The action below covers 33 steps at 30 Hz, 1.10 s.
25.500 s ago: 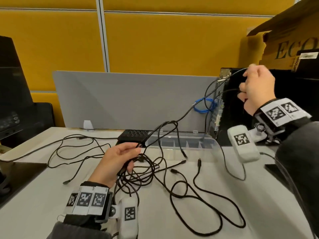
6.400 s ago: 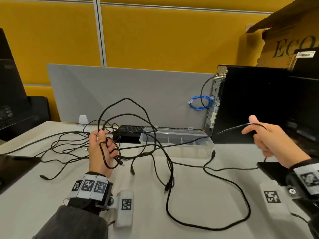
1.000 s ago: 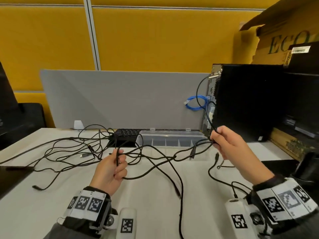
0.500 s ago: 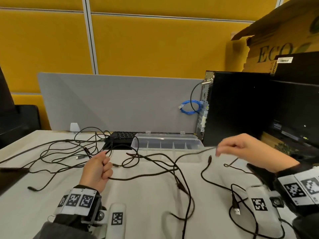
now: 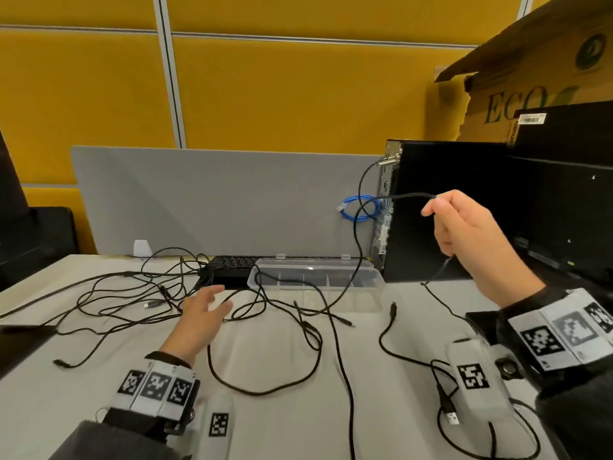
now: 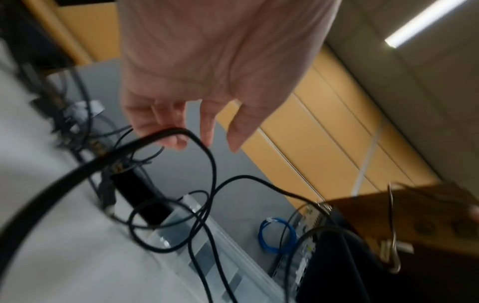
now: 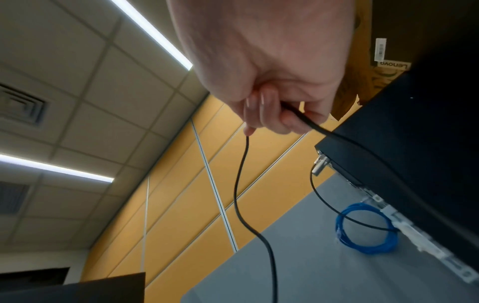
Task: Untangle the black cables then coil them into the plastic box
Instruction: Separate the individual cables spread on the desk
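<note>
Several black cables (image 5: 132, 293) lie tangled on the white table, mostly at the left and middle. The clear plastic box (image 5: 365, 265) stands open at the back, against the grey divider. My right hand (image 5: 438, 210) is raised in front of the black computer tower and pinches one black cable (image 5: 408, 195), which hangs down across the box to the table. In the right wrist view, the fingers (image 7: 274, 119) are curled round that cable (image 7: 239, 184). My left hand (image 5: 212, 300) hovers over the tangle with its fingers spread and grips nothing; a cable loop (image 6: 207, 155) passes by its fingertips.
A black computer tower (image 5: 447, 254) stands at the right with a blue cable coil (image 5: 360, 209) at its back. A black keyboard (image 5: 232, 263) lies behind the tangle. A cardboard box (image 5: 530, 78) sits above the tower. A USB plug (image 5: 452, 418) lies by my right wrist.
My right hand has lifted higher with the pinched cable. My left hand has let go of the cables, opened and reached forward over the tangle.
</note>
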### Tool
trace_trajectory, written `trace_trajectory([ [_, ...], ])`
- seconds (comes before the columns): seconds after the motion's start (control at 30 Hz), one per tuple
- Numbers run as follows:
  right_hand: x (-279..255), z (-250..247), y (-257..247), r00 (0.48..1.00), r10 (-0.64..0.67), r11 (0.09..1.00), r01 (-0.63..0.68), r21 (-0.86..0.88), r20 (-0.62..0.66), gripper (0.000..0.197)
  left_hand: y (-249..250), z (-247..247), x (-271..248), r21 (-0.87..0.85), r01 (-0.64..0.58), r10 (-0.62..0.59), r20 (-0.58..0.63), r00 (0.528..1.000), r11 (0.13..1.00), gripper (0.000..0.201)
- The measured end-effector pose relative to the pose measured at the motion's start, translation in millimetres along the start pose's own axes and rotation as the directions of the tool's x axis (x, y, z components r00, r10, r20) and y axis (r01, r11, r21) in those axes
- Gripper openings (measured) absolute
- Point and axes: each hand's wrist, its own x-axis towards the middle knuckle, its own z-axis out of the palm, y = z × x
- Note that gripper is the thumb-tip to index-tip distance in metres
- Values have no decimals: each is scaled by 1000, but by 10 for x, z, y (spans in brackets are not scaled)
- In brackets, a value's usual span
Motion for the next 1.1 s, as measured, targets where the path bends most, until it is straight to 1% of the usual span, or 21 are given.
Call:
trace_trajectory([
  [0.03, 19, -35, -57, 999, -1, 999, -1, 48, 36, 20, 39, -7, -33, 134, -76, 81, -32, 996, 988, 48],
  [0.07, 37, -60, -110, 995, -5, 996, -5, 93, 100, 21, 107, 0, -85, 271, -187, 209, -53, 977, 944, 58],
  [0.1, 46, -68, -156, 983, -10, 991, -15, 134, 183, 22, 181, 23, -133, 378, -322, 361, -34, 932, 868, 69],
  [0.13, 50, -52, -200, 963, -13, 987, -32, 159, 269, 23, 271, 69, -190, 433, -455, 486, 43, 873, 779, 78],
  [0.17, 54, -17, -233, 938, -13, 984, -50, 172, 345, 25, 372, 132, -238, 448, -555, 549, 160, 821, 701, 84],
  [0.2, 60, 28, -259, 914, -12, 979, -73, 192, 405, 26, 444, 213, -270, 436, -624, 555, 292, 779, 648, 83],
  [0.23, 69, 71, -285, 896, -14, 967, -100, 233, 443, 26, 486, 302, -279, 416, -672, 529, 416, 740, 613, 73],
  [0.27, 89, 97, -314, 893, -21, 946, -128, 299, 450, 25, 506, 383, -275, 397, -704, 490, 517, 702, 589, 54],
  [0.33, 178, 84, -349, 928, -29, 867, -161, 471, 371, 24, 487, 472, -238, 346, -732, 446, 616, 649, 586, 17],
  [0.37, 232, 53, -356, 954, -21, 823, -154, 548, 299, 24, 459, 489, -213, 299, -728, 449, 627, 637, 616, 18],
  [0.43, 332, -5, -326, 990, 17, 770, -104, 630, 143, 23, 454, 485, -193, 212, -692, 466, 602, 648, 690, 25],
  [0.47, 361, -10, -293, 997, 32, 790, -70, 610, 72, 23, 478, 469, -189, 157, -680, 507, 554, 661, 716, 25],
  [0.53, 368, 23, -210, 1000, 18, 888, -18, 459, 4, 24, 580, 402, -174, 10, -667, 617, 371, 694, 745, 28],
  [0.57, 355, 50, -164, 1000, -2, 933, -1, 361, 10, 24, 663, 351, -192, -85, -663, 659, 266, 704, 743, 27],
  [0.63, 312, 86, -35, 996, -49, 987, 36, 159, 77, 25, 846, 220, -237, -272, -605, 647, 101, 755, 748, 26],
  [0.67, 286, 88, 28, 990, -62, 997, 56, 49, 130, 25, 939, 153, -263, -366, -552, 610, 58, 790, 749, 26],
  [0.73, 224, 102, 130, 966, -12, 991, 46, -127, 259, 24, 1073, 35, -292, -508, -444, 543, 57, 838, 738, 26],
  [0.8, 137, 157, 163, 914, 97, 981, -21, -192, 395, 20, 1155, 22, -312, -589, -354, 507, 113, 854, 727, 25],
  [0.87, 51, 257, 124, 838, 154, 985, -85, -153, 524, 19, 1194, 96, -354, -629, -305, 496, 149, 856, 715, 24],
  [1.03, -204, 650, -70, 588, 159, 964, -264, 3, 793, 32, 1221, 366, -478, -646, -281, 508, 194, 840, 710, 24],
  [1.1, -333, 835, -92, 510, 117, 956, -290, 42, 852, 28, 1216, 451, -519, -662, -244, 499, 226, 837, 709, 25],
])
